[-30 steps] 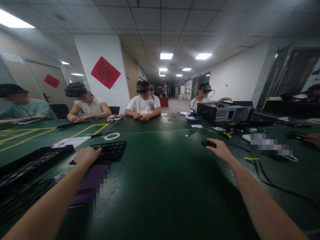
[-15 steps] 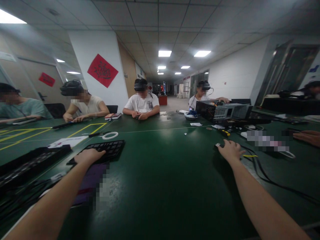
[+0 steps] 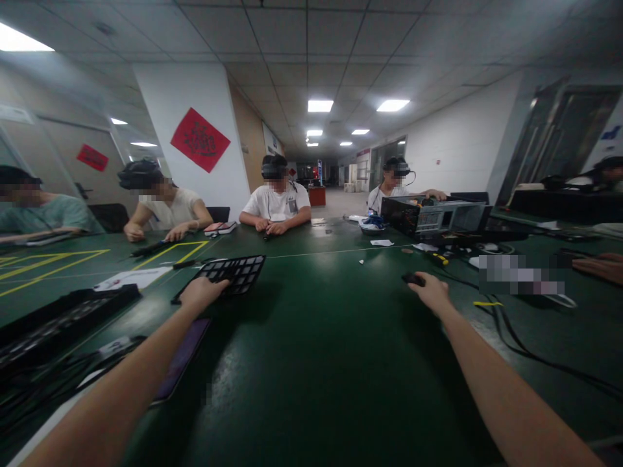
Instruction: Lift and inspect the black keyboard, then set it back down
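Note:
My left hand [image 3: 202, 292] grips the near edge of a black keyboard [image 3: 233, 274], whose far side is tilted up off the green table [image 3: 316, 337]. My right hand [image 3: 431, 292] reaches forward on the right with its fingers curled on a small black object [image 3: 413, 279]. A dark phone [image 3: 182, 353] lies flat under my left forearm.
A second black keyboard [image 3: 63, 321] and cables lie at the near left. An open computer case [image 3: 435, 217], a yellow-handled tool [image 3: 440, 259] and black cables [image 3: 511, 337] are at the right. Several people sit along the far side; another person's hand [image 3: 598, 267] rests at the right edge.
My left hand has lifted and pushed the keyboard forward and to the right, uncovering the phone. My right hand went right to the cables, then came back holding the small black object.

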`<state>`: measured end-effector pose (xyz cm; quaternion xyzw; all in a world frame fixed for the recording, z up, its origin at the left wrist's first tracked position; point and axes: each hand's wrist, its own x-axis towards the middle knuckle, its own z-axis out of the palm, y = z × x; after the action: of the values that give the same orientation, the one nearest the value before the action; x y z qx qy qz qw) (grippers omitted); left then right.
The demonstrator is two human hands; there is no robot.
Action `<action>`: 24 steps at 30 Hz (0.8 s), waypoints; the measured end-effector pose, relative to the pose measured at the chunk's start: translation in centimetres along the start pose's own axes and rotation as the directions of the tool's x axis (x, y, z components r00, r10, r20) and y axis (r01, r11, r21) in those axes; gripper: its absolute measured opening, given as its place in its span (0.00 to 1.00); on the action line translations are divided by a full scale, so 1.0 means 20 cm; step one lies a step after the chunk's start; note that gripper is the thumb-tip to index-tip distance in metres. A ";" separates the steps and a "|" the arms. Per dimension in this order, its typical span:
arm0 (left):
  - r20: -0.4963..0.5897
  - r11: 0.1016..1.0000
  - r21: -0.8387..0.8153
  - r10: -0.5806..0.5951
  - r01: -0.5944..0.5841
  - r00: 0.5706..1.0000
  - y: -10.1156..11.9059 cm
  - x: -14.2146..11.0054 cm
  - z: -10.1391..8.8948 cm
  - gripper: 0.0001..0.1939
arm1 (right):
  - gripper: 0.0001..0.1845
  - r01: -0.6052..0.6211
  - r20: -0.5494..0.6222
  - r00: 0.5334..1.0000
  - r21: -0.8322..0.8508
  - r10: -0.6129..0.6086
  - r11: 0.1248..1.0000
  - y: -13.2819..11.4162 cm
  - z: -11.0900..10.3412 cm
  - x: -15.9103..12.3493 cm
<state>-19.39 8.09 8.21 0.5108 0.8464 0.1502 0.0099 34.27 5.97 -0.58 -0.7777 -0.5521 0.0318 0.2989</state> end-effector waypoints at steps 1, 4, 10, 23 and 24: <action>0.005 0.998 -0.023 0.054 -0.054 0.999 0.07 -0.03 0.00 0.24 | 0.24 0.035 0.004 0.999 0.116 -0.036 0.993 -0.06 0.00 -0.02; -0.054 0.960 -0.169 0.219 -0.225 0.974 0.31 -0.18 0.04 0.22 | 0.26 0.122 0.062 0.983 0.484 -0.174 0.866 -0.24 0.00 -0.12; -0.245 0.660 -0.534 0.478 -0.529 0.844 0.63 -0.60 0.24 0.16 | 0.25 0.128 0.210 0.849 0.810 -0.486 0.573 -0.51 0.02 -0.36; -0.295 0.432 -0.624 0.641 -0.651 0.709 0.59 -0.89 0.48 0.15 | 0.22 0.170 0.196 0.711 0.884 -0.675 0.436 -0.53 0.22 -0.49; -0.284 0.431 -0.623 0.653 -0.653 0.702 0.59 -0.90 0.48 0.15 | 0.22 0.164 0.203 0.705 0.885 -0.680 0.435 -0.52 0.23 -0.49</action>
<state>1.02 -0.02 -0.30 0.7550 0.4635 0.4426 0.1386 19.93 1.45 -1.85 -0.3294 -0.7155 0.4186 0.4520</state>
